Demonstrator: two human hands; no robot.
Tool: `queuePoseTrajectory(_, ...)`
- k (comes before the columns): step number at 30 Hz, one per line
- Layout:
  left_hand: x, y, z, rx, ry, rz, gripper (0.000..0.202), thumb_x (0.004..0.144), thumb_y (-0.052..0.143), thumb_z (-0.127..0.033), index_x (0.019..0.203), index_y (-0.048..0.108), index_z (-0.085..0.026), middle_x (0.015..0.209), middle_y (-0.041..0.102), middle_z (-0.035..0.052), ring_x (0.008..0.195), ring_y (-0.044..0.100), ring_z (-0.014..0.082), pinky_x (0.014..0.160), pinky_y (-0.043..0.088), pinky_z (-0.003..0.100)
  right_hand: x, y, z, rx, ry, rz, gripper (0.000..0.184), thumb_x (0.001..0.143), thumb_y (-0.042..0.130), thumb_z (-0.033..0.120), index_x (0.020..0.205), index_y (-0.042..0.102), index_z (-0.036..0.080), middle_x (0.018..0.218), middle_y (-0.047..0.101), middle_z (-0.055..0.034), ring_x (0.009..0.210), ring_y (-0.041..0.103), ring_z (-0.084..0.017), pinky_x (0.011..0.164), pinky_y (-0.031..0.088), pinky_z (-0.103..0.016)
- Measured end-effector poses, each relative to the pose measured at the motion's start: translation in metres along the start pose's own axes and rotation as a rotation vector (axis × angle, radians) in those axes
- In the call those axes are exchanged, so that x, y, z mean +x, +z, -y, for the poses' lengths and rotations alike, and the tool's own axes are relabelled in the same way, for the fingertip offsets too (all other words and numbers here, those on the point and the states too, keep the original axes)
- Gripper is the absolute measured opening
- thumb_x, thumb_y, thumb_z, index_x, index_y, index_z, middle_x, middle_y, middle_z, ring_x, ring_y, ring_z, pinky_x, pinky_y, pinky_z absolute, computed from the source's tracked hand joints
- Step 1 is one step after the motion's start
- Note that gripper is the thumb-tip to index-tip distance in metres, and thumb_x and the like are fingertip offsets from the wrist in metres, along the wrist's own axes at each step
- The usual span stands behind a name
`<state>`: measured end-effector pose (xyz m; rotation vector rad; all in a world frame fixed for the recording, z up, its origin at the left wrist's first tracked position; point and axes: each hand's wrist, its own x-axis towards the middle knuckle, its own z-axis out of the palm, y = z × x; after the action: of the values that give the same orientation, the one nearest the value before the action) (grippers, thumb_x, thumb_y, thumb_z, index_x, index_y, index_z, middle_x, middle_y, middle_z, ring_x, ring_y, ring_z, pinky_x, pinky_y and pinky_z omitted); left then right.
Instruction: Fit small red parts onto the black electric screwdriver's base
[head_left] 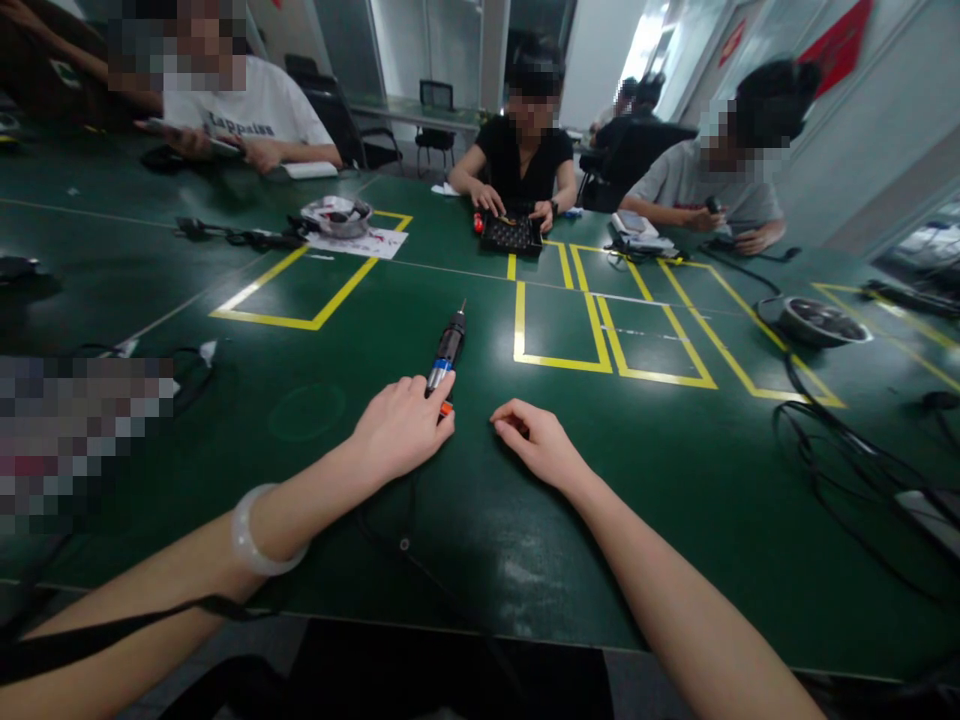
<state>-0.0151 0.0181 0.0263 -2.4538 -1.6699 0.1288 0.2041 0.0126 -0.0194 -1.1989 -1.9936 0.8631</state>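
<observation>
A corded electric screwdriver (447,350), black with a blue band and an orange part, lies on the green table with its bit pointing away from me. My left hand (403,430) is over its rear end, fingers closed around the grip, most of which the hand hides. A pale bangle circles my left wrist. To the right of the screwdriver and apart from it, my right hand (536,440) rests on the tabletop. Its fingers are loosely curled toward the thumb, and nothing shows in them.
Yellow tape outlines (562,362) mark the table (480,560). A clear bag (336,216) lies on paper at the far left. Opposite, a person works at a black tray (511,234); others sit on both sides. A round metal bowl (823,322) and black cables (832,450) are at right.
</observation>
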Motion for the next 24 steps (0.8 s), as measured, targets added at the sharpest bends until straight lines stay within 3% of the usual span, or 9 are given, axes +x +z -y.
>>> queuePoseTrajectory(5,0.000,-0.004,-0.032,-0.062,0.067,-0.033,0.059,0.099,0.038,-0.041,0.151,0.049,-0.016,0.111,0.066,0.0185,0.101,0.064,0.0323,0.085,0.049,0.042,-0.002,0.002,0.004,0.087,-0.004,-0.008,0.016,0.095,0.055,0.027,0.107,0.060,0.019,0.082,0.063,0.0009,0.070,0.057,-0.012,0.067,0.044,-0.025)
queuePoseTrajectory(9,0.000,-0.003,-0.045,-0.114,0.089,-0.047,0.056,0.099,0.042,-0.041,0.150,0.051,-0.019,0.111,0.066,0.0174,0.103,0.063,0.0316,0.086,0.048,0.042,-0.002,0.002,0.007,0.140,-0.008,0.005,0.017,0.095,0.058,0.033,0.106,0.059,0.020,0.081,0.063,0.0018,0.067,0.055,-0.012,0.065,0.043,-0.024)
queuePoseTrajectory(16,-0.002,0.001,-0.046,-0.156,0.124,-0.062,0.049,0.097,0.045,-0.039,0.140,0.060,-0.020,0.109,0.064,0.0173,0.103,0.061,0.0321,0.086,0.048,0.043,-0.001,0.001,0.011,0.177,-0.025,0.000,0.019,0.088,0.066,0.036,0.089,0.057,0.020,0.074,0.058,0.0025,0.064,0.052,-0.012,0.061,0.043,-0.025)
queuePoseTrajectory(24,-0.004,0.002,-0.045,-0.141,0.128,-0.097,0.056,0.096,0.049,-0.042,0.148,0.053,-0.022,0.106,0.065,0.0163,0.101,0.062,0.0313,0.086,0.047,0.043,-0.001,0.003,0.012,0.181,0.025,0.008,0.012,0.085,0.064,0.030,0.086,0.059,0.020,0.070,0.060,0.0026,0.061,0.053,-0.011,0.059,0.044,-0.024)
